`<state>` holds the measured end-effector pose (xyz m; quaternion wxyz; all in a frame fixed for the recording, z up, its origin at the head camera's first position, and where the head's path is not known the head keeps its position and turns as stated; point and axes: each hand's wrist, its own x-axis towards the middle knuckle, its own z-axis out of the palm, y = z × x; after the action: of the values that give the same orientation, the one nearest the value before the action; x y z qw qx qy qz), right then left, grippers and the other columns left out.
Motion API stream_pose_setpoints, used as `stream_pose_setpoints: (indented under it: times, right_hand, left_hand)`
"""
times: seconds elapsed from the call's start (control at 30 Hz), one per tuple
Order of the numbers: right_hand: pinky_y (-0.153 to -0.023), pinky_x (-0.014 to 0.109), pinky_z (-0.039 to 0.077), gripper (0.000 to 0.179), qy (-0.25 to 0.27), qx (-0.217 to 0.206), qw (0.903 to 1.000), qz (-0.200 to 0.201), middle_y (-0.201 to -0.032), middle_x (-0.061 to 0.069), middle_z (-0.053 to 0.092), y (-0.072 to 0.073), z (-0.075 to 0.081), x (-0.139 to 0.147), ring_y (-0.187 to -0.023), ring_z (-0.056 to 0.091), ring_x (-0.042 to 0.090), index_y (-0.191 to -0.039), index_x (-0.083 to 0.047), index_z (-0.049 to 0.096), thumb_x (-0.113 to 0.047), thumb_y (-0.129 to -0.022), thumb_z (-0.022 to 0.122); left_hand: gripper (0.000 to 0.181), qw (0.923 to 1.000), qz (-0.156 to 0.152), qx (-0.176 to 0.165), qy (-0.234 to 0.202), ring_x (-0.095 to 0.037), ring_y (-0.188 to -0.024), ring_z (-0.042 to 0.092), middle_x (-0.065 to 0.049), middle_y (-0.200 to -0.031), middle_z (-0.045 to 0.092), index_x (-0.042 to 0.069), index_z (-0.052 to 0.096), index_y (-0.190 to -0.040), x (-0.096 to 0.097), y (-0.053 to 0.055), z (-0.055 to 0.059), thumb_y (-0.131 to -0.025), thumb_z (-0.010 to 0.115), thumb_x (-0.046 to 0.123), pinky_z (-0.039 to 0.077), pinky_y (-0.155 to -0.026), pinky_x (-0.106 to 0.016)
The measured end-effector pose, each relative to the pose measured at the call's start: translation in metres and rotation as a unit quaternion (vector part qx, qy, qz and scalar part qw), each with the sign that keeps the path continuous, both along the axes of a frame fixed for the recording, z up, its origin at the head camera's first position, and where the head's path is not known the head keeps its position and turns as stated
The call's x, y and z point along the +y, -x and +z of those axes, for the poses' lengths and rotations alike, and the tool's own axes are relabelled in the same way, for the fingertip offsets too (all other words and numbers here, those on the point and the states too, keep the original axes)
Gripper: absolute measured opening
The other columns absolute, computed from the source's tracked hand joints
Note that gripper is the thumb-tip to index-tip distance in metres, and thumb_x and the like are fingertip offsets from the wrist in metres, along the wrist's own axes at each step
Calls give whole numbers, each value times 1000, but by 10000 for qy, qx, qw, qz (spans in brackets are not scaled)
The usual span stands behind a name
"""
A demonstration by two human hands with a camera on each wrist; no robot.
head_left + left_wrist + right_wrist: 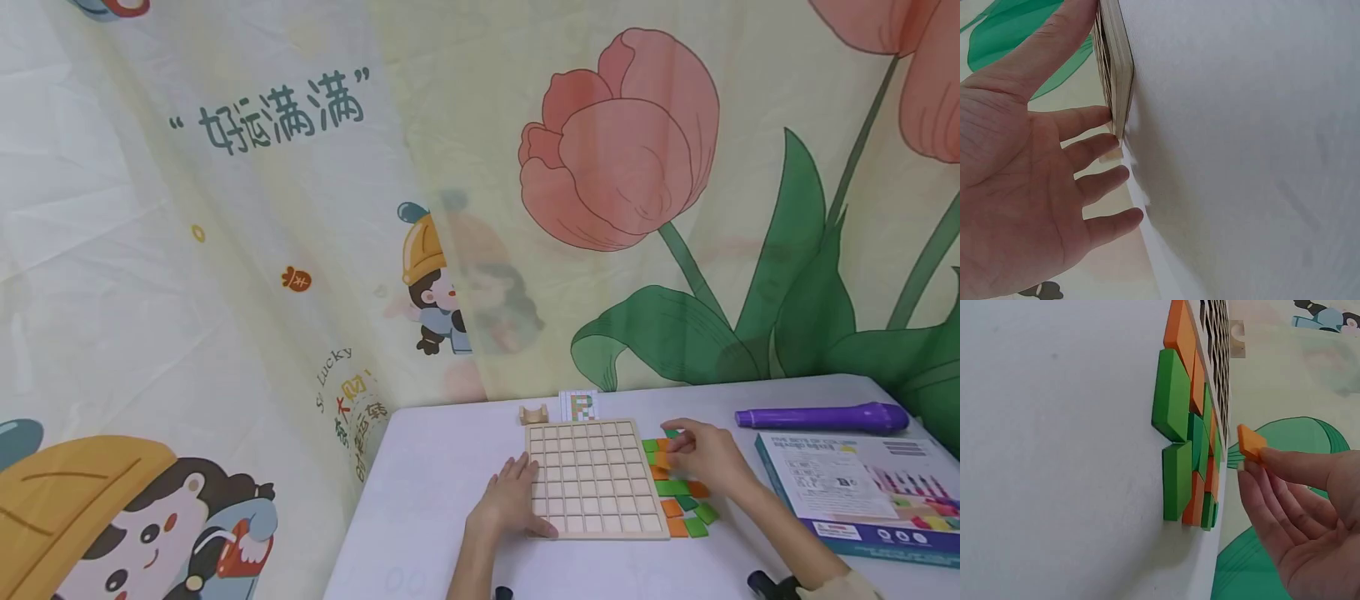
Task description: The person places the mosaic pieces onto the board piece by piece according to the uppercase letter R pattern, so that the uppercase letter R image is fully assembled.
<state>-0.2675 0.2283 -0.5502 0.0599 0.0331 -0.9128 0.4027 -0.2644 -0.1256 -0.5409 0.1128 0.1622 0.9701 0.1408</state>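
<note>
A light wooden board (591,479) with a grid of square cells lies on the white table. My left hand (501,502) rests at its left side, fingers extended along the edge and thumb over the near left corner. In the left wrist view the fingertips (1124,172) reach the side of the board. My right hand (708,457) pinches an orange square tile (1250,442) between thumb and fingers, raised above the table. Below and beside it, several green tiles (671,487) and orange tiles (676,527) lie flat along the board's right edge.
Behind the board stand a small wooden holder (533,414) and a card with a coloured grid pattern (580,406). To the right are a purple microphone-shaped object (821,417) and a flat printed box (862,492). A printed curtain (480,167) hangs behind the table.
</note>
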Motion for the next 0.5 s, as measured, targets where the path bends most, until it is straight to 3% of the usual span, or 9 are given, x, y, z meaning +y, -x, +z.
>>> stream_pose_setpoints:
  times: [0.23, 0.5]
  right_hand:
    - [-71, 27, 57, 46, 488, 42, 9988, 63, -91, 0, 77, 12, 2, -6, -82, 73, 19, -132, 1, 66, -7, -89, 81]
    - [-71, 25, 59, 44, 826, -35, 9965, 140, -90, 2, 78, 24, 7, -18, -83, 75, 21, -131, 3, 66, -9, -91, 81]
  left_hand:
    - [121, 9999, 49, 95, 34, -39, -155, 30, -15, -167, 35, 5, 44, -157, 1, -2, -1, -59, 97, 54, 31, -121, -63]
    - [123, 9997, 104, 171, 103, -40, -155, 29, -16, -167, 36, 5, 45, -157, 4, -2, 0, -57, 97, 55, 30, -122, -62]
